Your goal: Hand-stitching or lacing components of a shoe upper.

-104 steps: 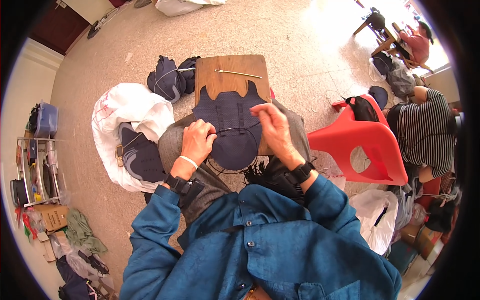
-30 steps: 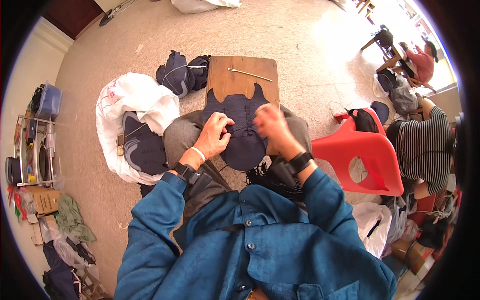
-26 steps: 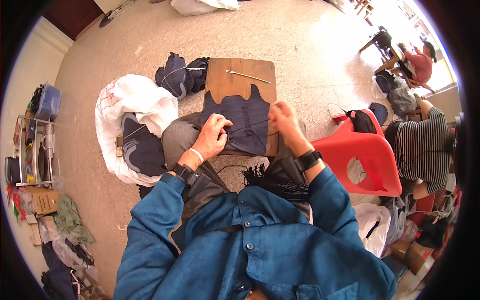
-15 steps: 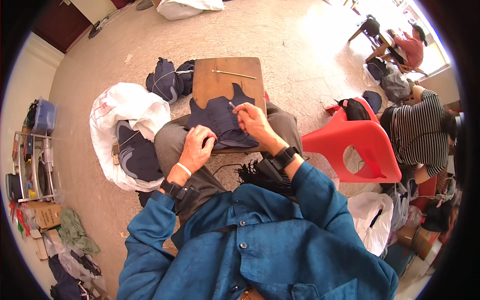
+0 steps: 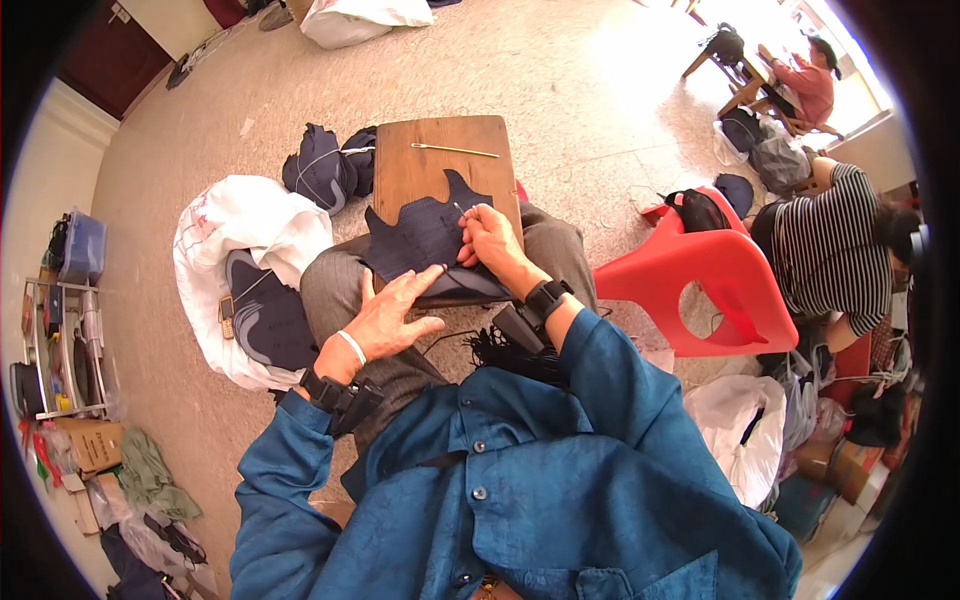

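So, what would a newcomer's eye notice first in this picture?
Probably the red chair on the right comes first, with the blue shirt filling the lower middle. Next, the left hand, spread at the near side of the dark cloth, and the right hand, pinching a thin tool. The white sack left of the stool stands out too.

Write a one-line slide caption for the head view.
Right hand pinches a thin tool over dark-blue fabric on a wooden stool; left hand touches the fabric.
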Action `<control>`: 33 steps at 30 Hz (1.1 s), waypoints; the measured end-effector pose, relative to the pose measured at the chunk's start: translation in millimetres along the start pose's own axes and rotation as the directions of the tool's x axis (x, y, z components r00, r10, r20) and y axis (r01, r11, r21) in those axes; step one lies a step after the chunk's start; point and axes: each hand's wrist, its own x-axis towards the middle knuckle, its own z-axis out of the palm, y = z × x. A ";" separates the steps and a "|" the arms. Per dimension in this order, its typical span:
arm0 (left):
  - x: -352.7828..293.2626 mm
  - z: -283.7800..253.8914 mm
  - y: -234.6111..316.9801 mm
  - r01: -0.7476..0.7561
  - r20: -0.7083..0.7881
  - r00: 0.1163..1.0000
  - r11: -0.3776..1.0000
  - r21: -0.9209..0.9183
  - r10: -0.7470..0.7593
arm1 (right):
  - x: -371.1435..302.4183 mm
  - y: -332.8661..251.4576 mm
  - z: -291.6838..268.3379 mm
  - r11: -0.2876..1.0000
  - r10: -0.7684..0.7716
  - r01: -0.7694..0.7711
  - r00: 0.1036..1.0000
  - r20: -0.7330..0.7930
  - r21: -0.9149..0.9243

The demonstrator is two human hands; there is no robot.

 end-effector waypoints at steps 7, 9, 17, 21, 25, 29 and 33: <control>26.1 19.9 15.2 -0.089 -0.300 0.938 0.959 0.270 0.172 | 0.0 -17.9 -5.6 0.994 0.100 -0.105 0.988 0.116 0.039; 29.1 24.2 27.5 -0.115 -0.344 0.915 0.952 0.285 0.213 | -0.3 -19.1 -9.2 0.991 0.128 -0.130 0.976 0.176 0.004; 30.8 38.7 7.2 -0.362 -0.251 0.900 0.932 0.023 0.356 | -2.9 -16.3 -11.3 0.992 0.099 -0.110 0.983 0.154 0.069; 19.9 33.9 15.6 -0.403 0.010 0.894 0.793 0.457 0.449 | -5.2 -5.6 -17.2 0.968 0.087 -0.105 0.992 0.089 0.229; 6.4 37.9 7.8 -0.420 -0.087 0.871 0.826 0.376 0.483 | -10.7 -9.0 -23.8 0.973 0.065 -0.085 0.993 0.103 0.213; 11.1 40.1 2.0 -0.393 -0.275 0.864 0.906 0.160 0.423 | -8.4 -31.4 -25.3 0.972 -0.224 0.230 0.966 0.133 -0.037; 8.6 36.7 1.7 -0.441 -0.297 0.827 0.879 0.182 0.477 | -5.3 -56.1 -12.8 0.958 -0.266 0.235 0.942 0.204 0.166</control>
